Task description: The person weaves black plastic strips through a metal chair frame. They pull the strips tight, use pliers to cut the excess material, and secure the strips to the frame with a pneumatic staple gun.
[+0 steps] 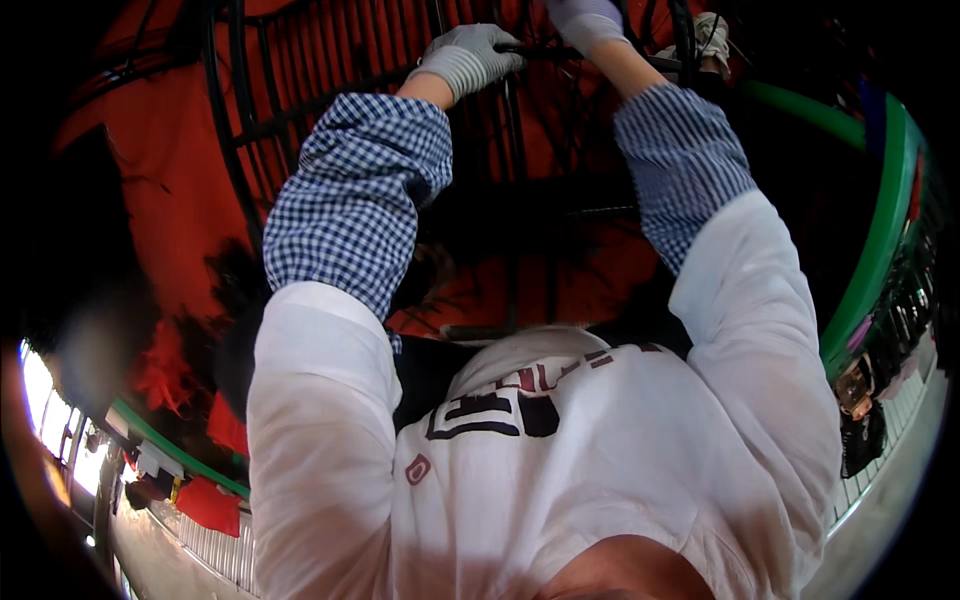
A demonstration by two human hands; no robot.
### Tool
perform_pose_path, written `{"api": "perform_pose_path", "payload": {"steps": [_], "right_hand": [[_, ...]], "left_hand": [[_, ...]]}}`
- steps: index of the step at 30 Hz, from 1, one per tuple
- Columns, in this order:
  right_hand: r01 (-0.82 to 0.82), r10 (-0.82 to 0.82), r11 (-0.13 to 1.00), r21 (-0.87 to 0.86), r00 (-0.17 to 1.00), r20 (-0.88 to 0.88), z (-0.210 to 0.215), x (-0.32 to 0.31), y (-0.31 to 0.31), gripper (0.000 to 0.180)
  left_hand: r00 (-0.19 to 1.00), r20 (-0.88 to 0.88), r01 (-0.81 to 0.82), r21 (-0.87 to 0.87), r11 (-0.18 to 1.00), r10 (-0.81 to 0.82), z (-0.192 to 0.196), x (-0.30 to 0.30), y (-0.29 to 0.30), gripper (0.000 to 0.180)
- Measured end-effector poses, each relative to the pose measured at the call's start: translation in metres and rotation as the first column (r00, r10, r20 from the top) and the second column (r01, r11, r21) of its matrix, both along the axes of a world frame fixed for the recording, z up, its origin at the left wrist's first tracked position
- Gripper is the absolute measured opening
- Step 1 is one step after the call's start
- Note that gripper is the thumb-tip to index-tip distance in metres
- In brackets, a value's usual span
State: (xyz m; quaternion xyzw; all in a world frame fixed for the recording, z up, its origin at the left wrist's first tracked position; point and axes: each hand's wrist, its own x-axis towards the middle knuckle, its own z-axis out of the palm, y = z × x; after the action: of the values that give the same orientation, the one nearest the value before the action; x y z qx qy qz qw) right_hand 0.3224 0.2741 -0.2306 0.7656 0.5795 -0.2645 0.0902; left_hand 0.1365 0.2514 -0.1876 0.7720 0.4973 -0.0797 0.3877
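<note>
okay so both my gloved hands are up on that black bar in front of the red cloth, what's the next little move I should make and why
Probably steady the black bar with your left hand and shift your right hand inward for a fuller hold. The left hand's grey glove is wrapped round the bar, but the right hand sits at the picture's top edge, partly cut off, so its grip cannot be confirmed. Dark frame rods crowd close below.

Right hand cut off by top edge, fingers out of sight, grip impossible to judge. Left hand in grey glove, fingertips hidden where they meet dark bar. Bar's far end lost behind right wrist. Cloth bundle top right, half hidden, kind unclear. Left rim blurred, dark shape unreadable. Small objects at right edge too small to tell.
</note>
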Motion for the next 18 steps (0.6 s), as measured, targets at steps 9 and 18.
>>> {"api": "perform_pose_path", "payload": {"steps": [9, 18], "right_hand": [[-0.707, 0.683, 0.427, 0.564, 0.661, 0.312, 0.016, 0.015, -0.124, 0.041], [-0.501, 0.712, 0.469, 0.728, 0.702, 0.024, 0.024, -0.013, -0.128, 0.029]], "left_hand": [[0.977, 0.185, 0.137, -0.153, 0.979, -0.108, -0.084, -0.008, 0.033, 0.043], [0.971, 0.241, 0.106, -0.412, 0.905, -0.004, -0.028, -0.012, 0.036, 0.037]]}}
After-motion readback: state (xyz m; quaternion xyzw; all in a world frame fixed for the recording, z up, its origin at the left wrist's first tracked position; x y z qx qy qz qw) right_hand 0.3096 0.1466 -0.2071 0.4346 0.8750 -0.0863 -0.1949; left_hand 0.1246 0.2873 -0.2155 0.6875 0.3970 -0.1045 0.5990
